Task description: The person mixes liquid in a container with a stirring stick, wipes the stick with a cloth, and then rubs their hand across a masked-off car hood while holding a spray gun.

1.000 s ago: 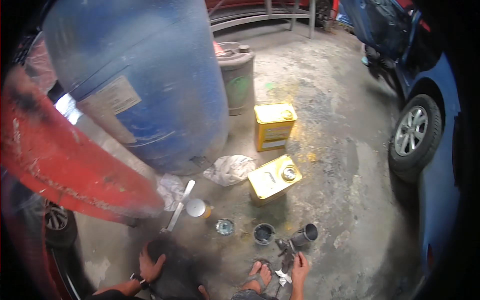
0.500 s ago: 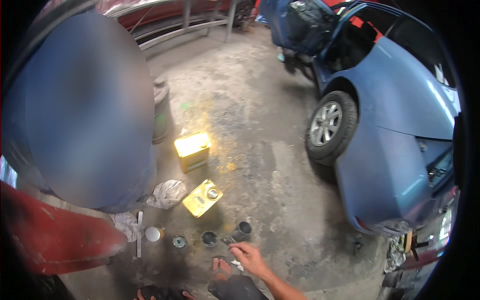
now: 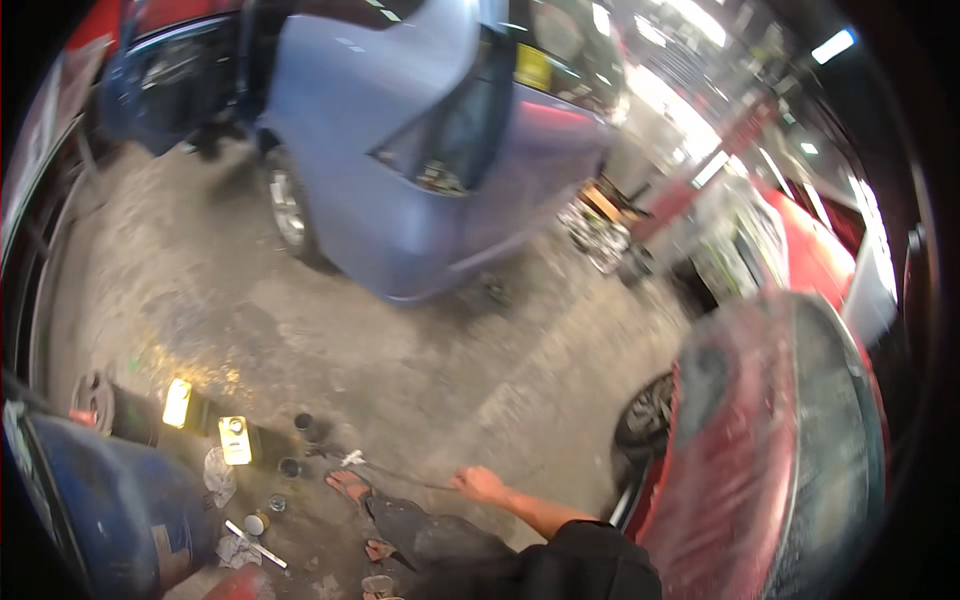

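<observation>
My right hand (image 3: 482,485) is closed, its fingers around one end of a thin dark line, like a hose or cord (image 3: 415,479). That line runs left over the floor, past a small crumpled white scrap (image 3: 352,458), toward a dark cup (image 3: 304,424). The picture is smeared, so the line's exact kind is unclear. A second dark cup (image 3: 290,468) and a small open tub (image 3: 277,502) stand beyond a bare foot (image 3: 348,486). My left hand is not in view.
Two yellow rectangular cans (image 3: 177,403) stand left, near crumpled paper (image 3: 220,476), a round lid (image 3: 257,524) and a white strip (image 3: 262,546). A blue drum (image 3: 110,500) rises lower left. A blue car (image 3: 390,190) is ahead; a red car (image 3: 725,440) stands right.
The view has swung to the right, so the cans and cups sit farther left and the red car shows. My right hand has moved away from the cups, with the dark line stretching behind it.
</observation>
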The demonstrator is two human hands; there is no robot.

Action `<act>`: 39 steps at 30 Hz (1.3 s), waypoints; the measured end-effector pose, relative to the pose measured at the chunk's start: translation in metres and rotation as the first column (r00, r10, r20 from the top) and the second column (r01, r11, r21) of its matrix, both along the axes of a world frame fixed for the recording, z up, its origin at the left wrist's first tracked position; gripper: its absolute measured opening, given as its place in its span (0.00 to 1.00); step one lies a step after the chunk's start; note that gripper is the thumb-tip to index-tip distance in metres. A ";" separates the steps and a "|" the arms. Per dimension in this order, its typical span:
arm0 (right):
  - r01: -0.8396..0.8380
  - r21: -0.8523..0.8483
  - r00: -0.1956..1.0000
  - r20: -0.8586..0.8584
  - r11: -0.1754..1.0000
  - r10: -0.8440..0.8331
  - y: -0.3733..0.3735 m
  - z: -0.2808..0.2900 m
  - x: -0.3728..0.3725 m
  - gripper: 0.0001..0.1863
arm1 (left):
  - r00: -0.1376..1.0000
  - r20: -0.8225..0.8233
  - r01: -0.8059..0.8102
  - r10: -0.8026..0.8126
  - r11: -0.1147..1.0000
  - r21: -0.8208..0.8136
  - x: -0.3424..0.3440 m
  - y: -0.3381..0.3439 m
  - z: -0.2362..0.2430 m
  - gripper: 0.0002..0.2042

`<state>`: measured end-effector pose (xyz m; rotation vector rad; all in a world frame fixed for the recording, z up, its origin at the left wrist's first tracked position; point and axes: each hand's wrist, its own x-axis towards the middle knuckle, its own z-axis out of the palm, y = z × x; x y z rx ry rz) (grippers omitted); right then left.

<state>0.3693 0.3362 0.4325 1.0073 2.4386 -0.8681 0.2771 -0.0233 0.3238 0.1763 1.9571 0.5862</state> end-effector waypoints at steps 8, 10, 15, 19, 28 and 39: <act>0.472 -0.269 0.818 0.489 0.840 -0.303 -0.049 -0.058 0.279 0.28 | 0.961 0.082 0.261 -0.263 0.965 0.036 0.029 0.039 0.041 0.59; 0.371 0.048 0.821 0.449 0.927 -0.352 -0.060 -0.087 0.319 0.32 | 0.953 0.129 0.274 -0.274 0.962 0.024 0.043 0.042 0.047 0.61; 0.026 -0.074 0.898 0.441 0.997 0.010 -0.006 -0.155 0.260 0.29 | 0.945 0.303 0.159 -0.123 0.983 -0.096 0.094 0.007 0.024 0.66; 0.135 -0.188 0.989 0.092 0.973 -0.119 -0.005 -0.190 0.113 0.24 | 0.940 0.339 0.181 -0.049 0.911 -0.371 0.149 -0.032 0.031 0.71; -0.081 -0.142 0.994 -0.079 0.987 0.070 -0.007 -0.415 -0.149 0.22 | 0.959 0.189 -0.062 0.214 0.803 -0.593 0.202 -0.002 0.030 0.67; -0.034 -0.148 0.955 -0.296 0.988 -0.011 -0.061 -0.586 -0.268 0.21 | 0.931 0.000 -0.312 0.365 0.796 -0.520 0.178 -0.024 0.054 0.30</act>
